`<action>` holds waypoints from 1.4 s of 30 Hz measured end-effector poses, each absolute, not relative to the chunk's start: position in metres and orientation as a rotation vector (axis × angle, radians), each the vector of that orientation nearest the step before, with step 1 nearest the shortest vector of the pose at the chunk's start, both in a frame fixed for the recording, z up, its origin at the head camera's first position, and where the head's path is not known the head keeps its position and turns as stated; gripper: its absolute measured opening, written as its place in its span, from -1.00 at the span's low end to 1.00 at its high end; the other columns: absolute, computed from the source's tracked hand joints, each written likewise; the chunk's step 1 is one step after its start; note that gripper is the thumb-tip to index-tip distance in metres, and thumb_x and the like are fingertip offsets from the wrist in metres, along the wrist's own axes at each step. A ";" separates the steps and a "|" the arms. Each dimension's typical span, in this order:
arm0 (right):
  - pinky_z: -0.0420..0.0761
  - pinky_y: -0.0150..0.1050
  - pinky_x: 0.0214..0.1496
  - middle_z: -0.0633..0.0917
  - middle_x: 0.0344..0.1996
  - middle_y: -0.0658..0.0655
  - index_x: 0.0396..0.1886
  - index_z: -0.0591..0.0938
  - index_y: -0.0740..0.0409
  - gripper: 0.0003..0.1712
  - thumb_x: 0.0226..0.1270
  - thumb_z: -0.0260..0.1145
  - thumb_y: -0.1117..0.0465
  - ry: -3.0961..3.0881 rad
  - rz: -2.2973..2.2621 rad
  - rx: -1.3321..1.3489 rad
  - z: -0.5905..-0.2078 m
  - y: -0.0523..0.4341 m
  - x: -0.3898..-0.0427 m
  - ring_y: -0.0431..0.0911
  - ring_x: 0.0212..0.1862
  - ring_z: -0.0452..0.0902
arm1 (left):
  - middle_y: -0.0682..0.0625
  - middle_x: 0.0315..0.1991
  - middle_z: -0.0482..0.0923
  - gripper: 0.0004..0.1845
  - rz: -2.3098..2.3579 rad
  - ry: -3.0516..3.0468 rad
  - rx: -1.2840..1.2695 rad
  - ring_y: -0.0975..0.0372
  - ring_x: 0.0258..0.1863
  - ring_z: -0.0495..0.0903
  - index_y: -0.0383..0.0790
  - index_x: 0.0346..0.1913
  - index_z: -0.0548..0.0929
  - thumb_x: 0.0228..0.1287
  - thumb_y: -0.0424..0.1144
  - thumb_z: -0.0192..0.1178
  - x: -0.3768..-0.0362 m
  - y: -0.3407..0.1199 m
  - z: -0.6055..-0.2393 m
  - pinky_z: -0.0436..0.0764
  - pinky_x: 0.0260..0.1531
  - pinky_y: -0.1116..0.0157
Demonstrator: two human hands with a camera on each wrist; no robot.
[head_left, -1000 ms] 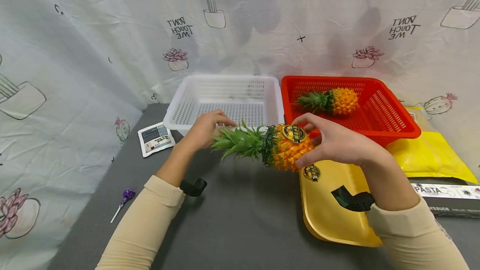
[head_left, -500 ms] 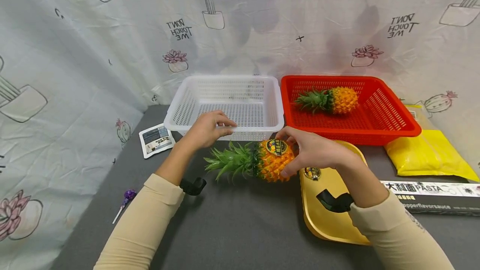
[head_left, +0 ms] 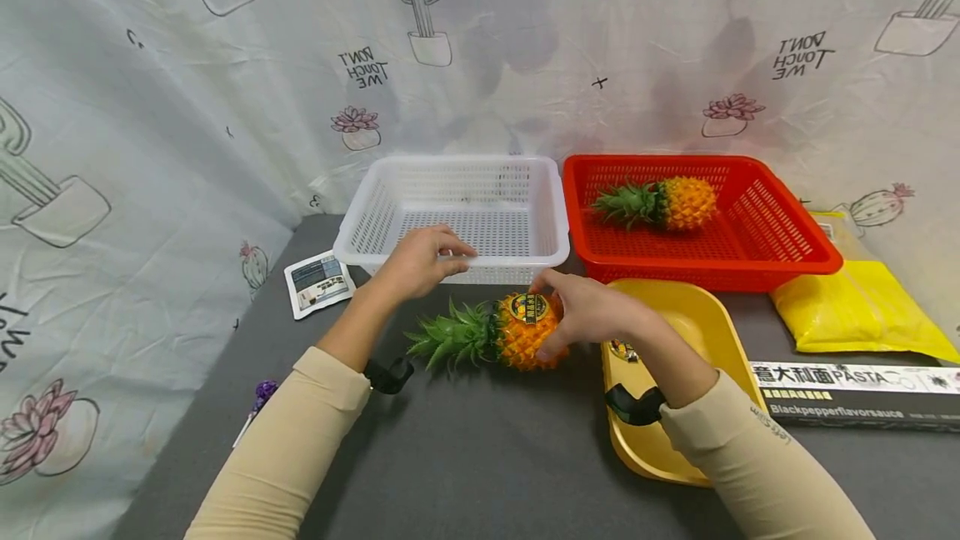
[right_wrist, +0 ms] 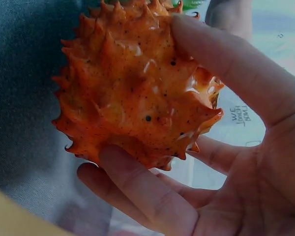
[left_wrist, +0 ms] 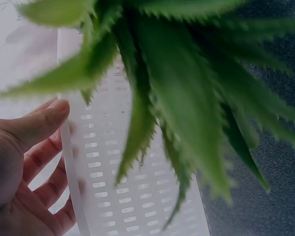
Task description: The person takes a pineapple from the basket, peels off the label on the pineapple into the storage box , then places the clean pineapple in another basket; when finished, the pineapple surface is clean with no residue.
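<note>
With thumb and fingers around its base, my right hand (head_left: 588,307) grips an orange spiky pineapple (head_left: 519,340) lying sideways, low over the grey table. Its green crown points left and a dark round label faces up. The right wrist view shows the pineapple's spiky bottom (right_wrist: 137,93) between thumb and fingers. My left hand (head_left: 420,261) holds the front rim of the white basket (head_left: 517,263), thumb on one side and fingertips on the other. In the left wrist view the pineapple's leaves (left_wrist: 182,83) hang across the basket's slotted wall (left_wrist: 147,201).
The red basket (head_left: 697,270) holds another pineapple (head_left: 688,203). A yellow tray (head_left: 652,450) lies under my right forearm. To the right are a yellow bag (head_left: 862,315) and a pasta box (head_left: 855,400); to the left, a white packet (head_left: 318,283) and a purple lollipop (head_left: 264,392).
My right hand has carried the pineapple left and down, away from the red basket and lower in front of the white basket. My left hand has stayed at the white basket's rim.
</note>
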State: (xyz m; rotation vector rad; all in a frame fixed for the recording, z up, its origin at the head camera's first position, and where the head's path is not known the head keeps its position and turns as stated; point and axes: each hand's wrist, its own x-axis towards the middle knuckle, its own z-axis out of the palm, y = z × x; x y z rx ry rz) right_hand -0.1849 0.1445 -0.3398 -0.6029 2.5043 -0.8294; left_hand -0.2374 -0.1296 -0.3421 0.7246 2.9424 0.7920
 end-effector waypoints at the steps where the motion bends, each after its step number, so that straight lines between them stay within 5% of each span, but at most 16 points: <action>1: 0.62 -0.10 -0.12 0.63 0.03 0.22 0.29 0.44 0.10 -0.08 -0.06 0.70 0.05 2.515 -0.820 -0.606 -0.341 0.143 -0.185 0.05 -0.13 0.55 | -0.02 -0.06 0.67 -0.75 0.791 2.944 0.723 0.10 -0.15 0.57 -0.10 0.09 0.81 0.42 -0.21 0.34 -0.237 -0.130 -0.343 0.54 -0.15 0.13; 6: 0.58 0.06 0.21 0.62 0.16 0.22 0.29 0.45 0.12 -0.07 -0.07 0.71 0.04 2.541 -0.814 -0.600 -0.346 0.136 -0.186 0.09 0.09 0.53 | -0.02 -0.03 0.68 -0.75 0.790 2.957 0.716 0.09 -0.13 0.60 -0.09 0.09 0.81 0.43 -0.20 0.32 -0.236 -0.132 -0.346 0.56 -0.13 0.12; 11: 0.55 0.12 0.28 0.59 0.22 0.25 0.32 0.43 0.13 -0.06 -0.04 0.71 0.05 2.549 -0.801 -0.587 -0.349 0.136 -0.186 0.12 0.14 0.52 | -0.03 0.04 0.66 -0.73 0.742 2.972 0.723 0.06 -0.04 0.61 -0.05 0.13 0.79 0.47 -0.18 0.29 -0.234 -0.131 -0.346 0.58 -0.06 0.07; 22: 0.60 -0.06 0.03 0.61 0.08 0.21 0.31 0.38 0.11 -0.04 -0.04 0.71 0.04 2.541 -0.757 -0.567 -0.350 0.137 -0.186 0.05 -0.04 0.52 | -0.10 0.04 0.67 -0.74 0.702 3.101 0.950 -0.04 0.07 0.59 -0.12 0.11 0.79 0.46 -0.20 0.28 -0.210 -0.124 -0.348 0.54 0.15 -0.04; 28: 0.62 -0.09 0.00 0.61 0.00 0.18 0.27 0.39 0.10 -0.06 -0.06 0.72 0.04 2.556 -0.731 -0.555 -0.350 0.137 -0.186 0.03 -0.07 0.53 | -0.02 -0.01 0.70 -0.75 0.850 2.956 1.061 0.09 -0.04 0.66 -0.14 0.10 0.78 0.48 -0.18 0.27 -0.194 -0.118 -0.349 0.64 -0.01 0.09; 37: 0.61 -0.15 -0.04 0.58 -0.06 0.18 0.24 0.38 0.11 -0.06 -0.07 0.74 0.05 2.574 -0.718 -0.565 -0.348 0.135 -0.182 0.01 -0.09 0.52 | -0.04 0.27 0.57 -0.32 0.679 2.763 0.944 0.08 0.24 0.55 -0.14 0.33 0.61 0.24 0.15 0.42 -0.186 -0.105 -0.351 0.55 0.26 0.01; 42: 0.65 -0.15 -0.01 0.56 -0.05 0.17 0.23 0.39 0.08 -0.07 -0.09 0.74 0.07 2.591 -0.708 -0.555 -0.349 0.134 -0.178 0.00 -0.08 0.52 | 0.00 0.24 0.56 -0.28 0.611 2.730 0.906 0.12 0.23 0.54 -0.14 0.32 0.59 0.17 0.15 0.45 -0.185 -0.095 -0.353 0.53 0.28 0.07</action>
